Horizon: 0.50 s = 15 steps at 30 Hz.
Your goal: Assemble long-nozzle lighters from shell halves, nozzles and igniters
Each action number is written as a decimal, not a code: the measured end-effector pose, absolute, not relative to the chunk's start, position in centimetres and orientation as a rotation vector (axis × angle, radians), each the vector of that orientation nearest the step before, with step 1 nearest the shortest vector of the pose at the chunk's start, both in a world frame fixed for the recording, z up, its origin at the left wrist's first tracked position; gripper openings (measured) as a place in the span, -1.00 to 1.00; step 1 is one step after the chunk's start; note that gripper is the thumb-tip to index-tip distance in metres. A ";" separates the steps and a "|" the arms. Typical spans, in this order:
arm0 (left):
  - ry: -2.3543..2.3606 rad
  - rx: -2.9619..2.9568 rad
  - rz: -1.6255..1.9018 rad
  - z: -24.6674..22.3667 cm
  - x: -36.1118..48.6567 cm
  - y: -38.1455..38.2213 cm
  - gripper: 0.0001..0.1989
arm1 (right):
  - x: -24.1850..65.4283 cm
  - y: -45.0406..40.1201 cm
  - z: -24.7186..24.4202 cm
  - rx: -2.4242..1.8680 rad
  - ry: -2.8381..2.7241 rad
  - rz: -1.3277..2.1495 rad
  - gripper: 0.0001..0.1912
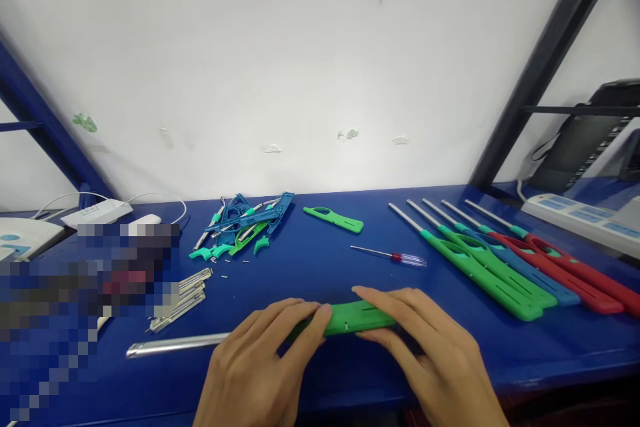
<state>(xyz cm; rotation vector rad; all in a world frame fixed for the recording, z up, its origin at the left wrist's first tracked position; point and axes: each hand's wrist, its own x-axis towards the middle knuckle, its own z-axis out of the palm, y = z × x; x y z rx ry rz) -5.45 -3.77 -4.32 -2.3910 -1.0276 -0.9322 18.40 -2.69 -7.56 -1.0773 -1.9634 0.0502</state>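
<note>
Lighter (356, 319), long-nosed, lies level across both our hands near the front of the blue table (300, 400); we cannot tell whether it touches the top. Its handle is bright green and smooth, gently curved, with a narrow dark slot along the upper face and a small pale mark on the side nearest us. Its metal rod (177, 345) runs out to the left, shiny and tubular.

Our left hand (265, 353) is closed over the joint of rod and handle, thumb and forefinger nearly together on the green plastic. Our right hand (425, 340) pinches the butt end, fingers along the far edge and thumb along the near one.

Whatever the handle encloses is hidden from us. Beyond the left hand we note flat, see-through pieces (181, 300) in a small stack; whether they contain anything, we cannot tell. Behind them lies a heap of parts (245, 220): blue shells, a green one, metal rods and teal bits. Mid-table we record a single green shell (336, 219) and a clear-handled screwdriver (390, 256). To the right, five lighters (500, 260) lie in a row: two green, one blue, two red.
</note>
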 end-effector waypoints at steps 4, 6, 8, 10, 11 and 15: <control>-1.080 -2.367 -0.873 -6.2 -7.3 -4.1 -0.55 | 18.5 -2.5 -8.4 -1.172 -2.055 0.162 -0.45; -1.123 -2.396 -0.860 -7.1 -8.1 -4.3 -0.57 | 18.5 -2.4 -8.7 -1.218 -2.079 0.251 -0.35; -1.170 -2.430 -0.879 -7.9 -8.6 -4.4 -0.57 | 18.6 -2.4 -8.8 -1.229 -2.099 0.330 -0.32; -1.219 -2.453 -0.915 -8.5 -8.8 -4.6 -0.59 | 18.7 -2.3 -8.7 -1.228 -2.118 0.381 -0.31; -1.234 -2.452 -0.938 -8.7 -8.8 -4.8 -0.60 | 18.7 -2.3 -8.6 -1.229 -2.122 0.393 -0.31; -1.272 -2.420 -0.967 -8.7 -8.6 -5.3 -0.64 | 18.9 -2.4 -8.2 -1.250 -2.095 0.382 -0.39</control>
